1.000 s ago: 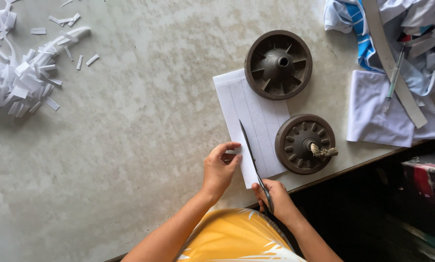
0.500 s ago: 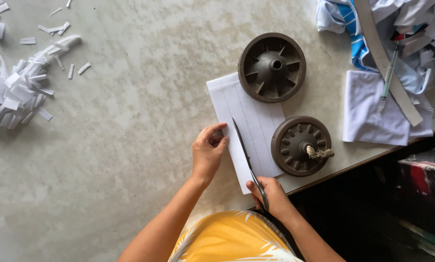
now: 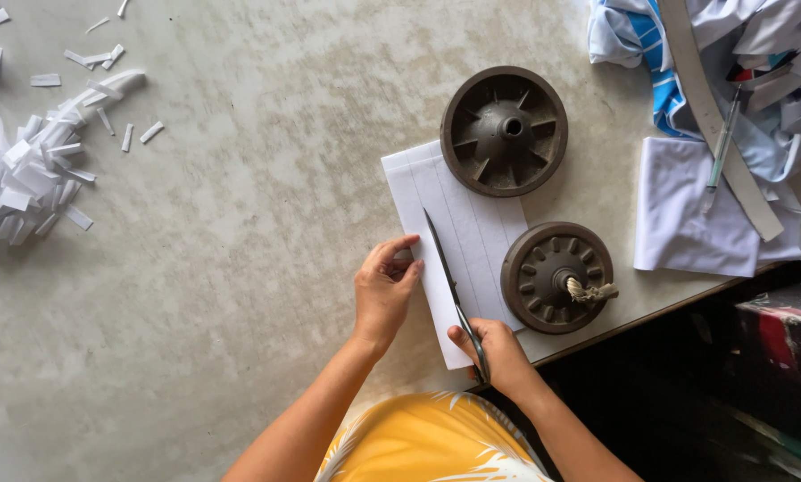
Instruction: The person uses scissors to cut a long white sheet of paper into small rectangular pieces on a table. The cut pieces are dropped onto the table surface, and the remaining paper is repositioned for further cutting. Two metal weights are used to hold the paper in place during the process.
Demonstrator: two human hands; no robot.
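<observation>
Both hands work at the near edge of a grey concrete tabletop (image 3: 240,268). Closed around the handles of a pair of dark-bladed scissors (image 3: 449,281), the right hand (image 3: 494,353) holds the blades out across a white ruled sheet of paper (image 3: 472,241), tips pointing away from the person. Just left of the blades, the left hand (image 3: 382,290) lies with fingers curled and pressed on the sheet's left edge. To the right of the right hand, a round dark metal wheel-shaped weight with a knotted cord in its hub (image 3: 556,277) sits on the sheet's right side. Beyond it, a second dark ribbed round weight (image 3: 505,131) rests on the sheet's far corner. Further right lies a heap of white and blue-striped cloth (image 3: 695,205) with a grey strap (image 3: 713,116) across it. Far to the left of the left hand, a pile of cut white paper strips (image 3: 25,170) is scattered.
</observation>
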